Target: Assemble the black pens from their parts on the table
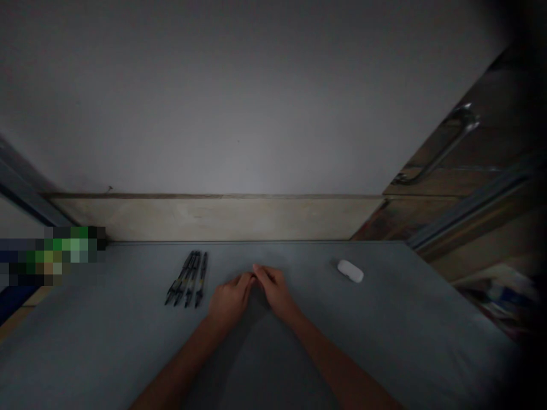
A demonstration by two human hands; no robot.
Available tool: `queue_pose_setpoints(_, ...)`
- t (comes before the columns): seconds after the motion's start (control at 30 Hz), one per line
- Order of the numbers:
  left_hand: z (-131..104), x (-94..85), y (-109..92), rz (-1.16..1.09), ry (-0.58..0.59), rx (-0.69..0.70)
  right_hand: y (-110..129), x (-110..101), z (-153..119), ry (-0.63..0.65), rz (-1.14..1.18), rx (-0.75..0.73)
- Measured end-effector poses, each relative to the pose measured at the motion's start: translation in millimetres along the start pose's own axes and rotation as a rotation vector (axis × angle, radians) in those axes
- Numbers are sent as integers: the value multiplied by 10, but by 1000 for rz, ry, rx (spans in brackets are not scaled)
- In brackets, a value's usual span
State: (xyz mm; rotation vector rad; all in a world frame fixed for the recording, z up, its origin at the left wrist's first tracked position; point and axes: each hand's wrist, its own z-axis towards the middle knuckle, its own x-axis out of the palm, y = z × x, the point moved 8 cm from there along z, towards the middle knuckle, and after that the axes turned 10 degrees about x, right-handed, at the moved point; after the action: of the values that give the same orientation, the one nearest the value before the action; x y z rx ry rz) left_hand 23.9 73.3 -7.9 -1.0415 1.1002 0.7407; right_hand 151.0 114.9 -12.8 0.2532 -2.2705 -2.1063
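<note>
My left hand (229,298) and my right hand (277,290) meet above the middle of the grey table, fingertips touching. Both are closed, with thumbs and fingers pressed together. Whatever lies between the fingertips, if anything, is hidden or too small to make out. Just left of my left hand, several black pens (188,279) lie side by side on the table, their tips toward me. Off to the right of my right hand rests a small white rounded case (350,271), apart from both hands.
The grey table (128,336) ends at a cream tiled strip (222,219) under a pale wall (239,102). A metal handle (444,148) sits on the dark panel at right. Blurred items (508,296) lie beyond the table's right edge; a pixelated patch covers the left.
</note>
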Motion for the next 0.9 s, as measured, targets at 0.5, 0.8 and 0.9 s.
queue_pose_setpoints(0.5, 14, 9, 19, -37, 1, -23, 8, -16, 61, -11, -53, -45)
queue_pose_setpoints(0.8, 17, 16, 78, -1, -10, -72, 6, 30, 18, 17, -29, -19)
queue_pose_setpoints(0.9, 8, -20, 60, -32, -20, -64, 1, 25, 16, 17, -15, -13)
